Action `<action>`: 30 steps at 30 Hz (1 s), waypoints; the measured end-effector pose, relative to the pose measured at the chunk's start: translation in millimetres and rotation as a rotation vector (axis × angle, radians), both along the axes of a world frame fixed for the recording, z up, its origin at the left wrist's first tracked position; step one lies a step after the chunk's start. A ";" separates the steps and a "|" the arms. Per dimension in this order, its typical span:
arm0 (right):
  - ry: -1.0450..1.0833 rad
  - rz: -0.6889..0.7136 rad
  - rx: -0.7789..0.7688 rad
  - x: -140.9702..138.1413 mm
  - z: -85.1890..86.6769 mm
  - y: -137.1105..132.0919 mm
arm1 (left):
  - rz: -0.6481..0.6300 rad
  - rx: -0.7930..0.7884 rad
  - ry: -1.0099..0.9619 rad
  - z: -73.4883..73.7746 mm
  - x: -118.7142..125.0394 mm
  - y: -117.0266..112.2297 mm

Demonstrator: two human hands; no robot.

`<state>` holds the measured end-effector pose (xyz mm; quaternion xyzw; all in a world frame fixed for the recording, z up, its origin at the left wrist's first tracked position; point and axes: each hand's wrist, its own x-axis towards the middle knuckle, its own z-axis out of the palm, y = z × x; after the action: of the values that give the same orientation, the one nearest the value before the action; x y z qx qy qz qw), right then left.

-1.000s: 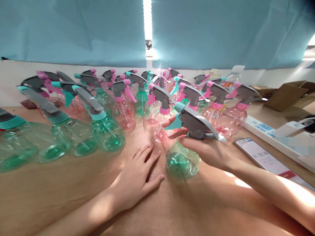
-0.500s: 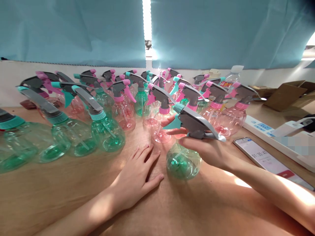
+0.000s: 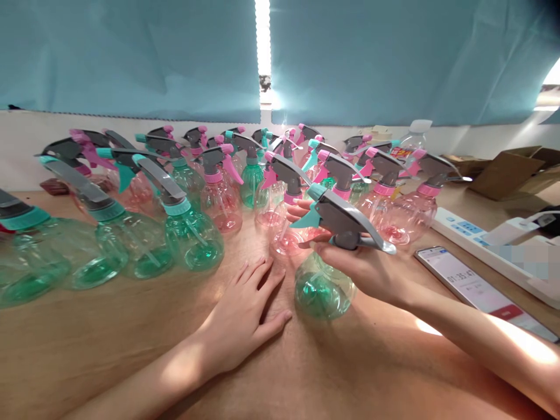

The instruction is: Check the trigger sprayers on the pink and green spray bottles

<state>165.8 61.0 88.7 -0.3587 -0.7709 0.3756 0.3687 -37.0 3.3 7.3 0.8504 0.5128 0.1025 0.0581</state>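
My left hand (image 3: 246,309) lies flat on the wooden table (image 3: 144,338), fingers stretched out, holding nothing. To its right, my right hand (image 3: 367,268) is closed around the neck of a green spray bottle (image 3: 324,289). This bottle has a grey trigger head (image 3: 345,219) with a teal nozzle and a teal trigger, pointing left. Its base appears to rest on the table, slightly tilted. The palm and thumb hide its collar. Just behind it stands a pink spray bottle (image 3: 286,240), partly covered by my right fingers.
Several green spray bottles (image 3: 195,248) line the left side, and pink spray bottles (image 3: 405,216) stand at the back right. A phone (image 3: 464,286) showing a timer lies beside a white power strip (image 3: 459,227). Behind are a cardboard box (image 3: 507,172) and a clear bottle (image 3: 413,140).
The trigger head in my right hand has dropped very slightly, and the hand with it. My left hand has stayed in place. The camera view has shifted a little.
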 end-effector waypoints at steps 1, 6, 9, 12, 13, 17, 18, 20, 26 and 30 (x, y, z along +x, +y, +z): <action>0.004 0.010 -0.035 -0.1 0.2 0.1 | -0.001 0.001 -0.006 0.2 0.1 -0.2; 0.008 0.044 -0.156 -0.2 5.7 -3.2 | -0.003 -0.005 -0.012 0.7 0.0 -0.5; 0.007 0.053 -0.161 0.1 7.9 -5.3 | -0.003 -0.009 -0.001 1.3 0.1 -0.6; -0.009 0.053 -0.153 0.3 7.4 -4.9 | 0.000 -0.011 0.005 1.7 0.6 -0.7; -0.023 0.055 -0.151 0.3 7.0 -4.3 | 0.000 -0.014 0.006 1.6 0.7 -0.7; -0.057 0.047 -0.098 1.1 5.2 -2.0 | -0.003 -0.019 0.007 0.6 0.6 -0.2; -0.057 0.031 -0.083 1.5 4.6 -1.8 | -0.004 -0.018 0.007 0.3 0.4 -0.1; -0.068 -0.009 -0.074 2.5 3.6 -2.0 | -0.006 -0.015 0.006 0.1 0.0 -0.1; -0.102 0.001 -0.054 4.5 2.5 -2.5 | -0.014 -0.010 -0.002 1.0 -0.3 -0.6; -0.105 -0.061 0.013 4.0 -1.6 0.3 | -0.012 -0.009 0.001 1.1 -0.3 -0.6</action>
<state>169.8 61.4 87.1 -0.3989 -0.7803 0.3400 0.3412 -37.2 2.7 8.4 0.8532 0.5082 0.0993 0.0622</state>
